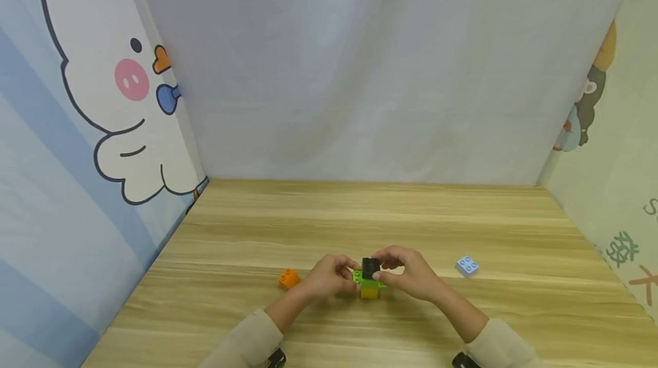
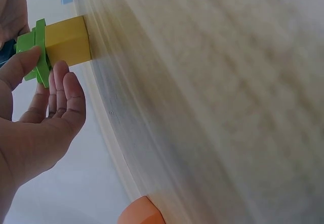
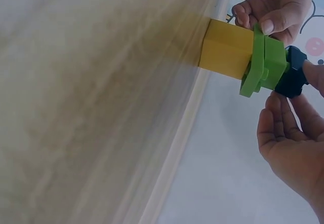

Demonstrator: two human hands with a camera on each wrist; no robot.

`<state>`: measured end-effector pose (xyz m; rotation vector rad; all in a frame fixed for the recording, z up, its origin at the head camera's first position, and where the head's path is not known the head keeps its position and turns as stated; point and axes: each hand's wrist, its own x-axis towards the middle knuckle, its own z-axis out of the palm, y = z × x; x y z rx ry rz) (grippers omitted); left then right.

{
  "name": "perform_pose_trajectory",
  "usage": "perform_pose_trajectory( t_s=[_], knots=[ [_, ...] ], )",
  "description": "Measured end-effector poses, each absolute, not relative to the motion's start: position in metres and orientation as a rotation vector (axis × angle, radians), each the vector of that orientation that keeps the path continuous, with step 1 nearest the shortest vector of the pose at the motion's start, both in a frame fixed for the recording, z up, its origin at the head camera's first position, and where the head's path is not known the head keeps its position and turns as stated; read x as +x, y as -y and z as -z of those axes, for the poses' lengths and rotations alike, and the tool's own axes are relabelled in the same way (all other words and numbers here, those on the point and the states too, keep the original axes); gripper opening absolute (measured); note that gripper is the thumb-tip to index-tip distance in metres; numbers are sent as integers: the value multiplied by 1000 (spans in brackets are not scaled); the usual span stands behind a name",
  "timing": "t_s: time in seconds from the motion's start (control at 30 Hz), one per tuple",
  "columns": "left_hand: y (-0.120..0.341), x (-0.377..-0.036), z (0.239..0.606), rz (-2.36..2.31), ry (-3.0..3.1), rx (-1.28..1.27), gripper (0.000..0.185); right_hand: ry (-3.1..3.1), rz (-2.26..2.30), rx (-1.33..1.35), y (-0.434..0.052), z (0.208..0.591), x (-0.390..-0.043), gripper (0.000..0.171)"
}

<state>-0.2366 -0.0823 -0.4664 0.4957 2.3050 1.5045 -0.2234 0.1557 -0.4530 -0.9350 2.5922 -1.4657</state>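
Observation:
A small stack of toy building bricks stands upright on the table between the hands. Its base is a yellow block [image 3: 227,47], with a flat, wider green plate [image 3: 257,57] above it and a green brick [image 3: 275,64] over that. At the top is a black brick [image 1: 370,268], looking dark blue in the wrist views; whether it is fully seated I cannot tell. The left hand [image 1: 329,276] pinches the edge of the green plate between thumb and fingers. From the other side the right hand [image 1: 411,274] pinches the black brick, its thumb across the near face.
Left of the left hand lies an orange brick [image 1: 289,279] with a sloped or rounded side. A light blue brick [image 1: 466,266] with studs up sits to the right of the right hand. Behind the wooden table [image 1: 370,208] hangs a pale curtain [image 1: 360,71], with printed cloths at both sides.

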Motion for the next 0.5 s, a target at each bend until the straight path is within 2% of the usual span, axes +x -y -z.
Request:
perform_pose_trajectory(
  t_s=[0.5],
  knots=[
    [82, -236, 464, -1481, -2317, 487, 35, -2653, 1316, -988, -154, 447, -230, 29]
  ],
)
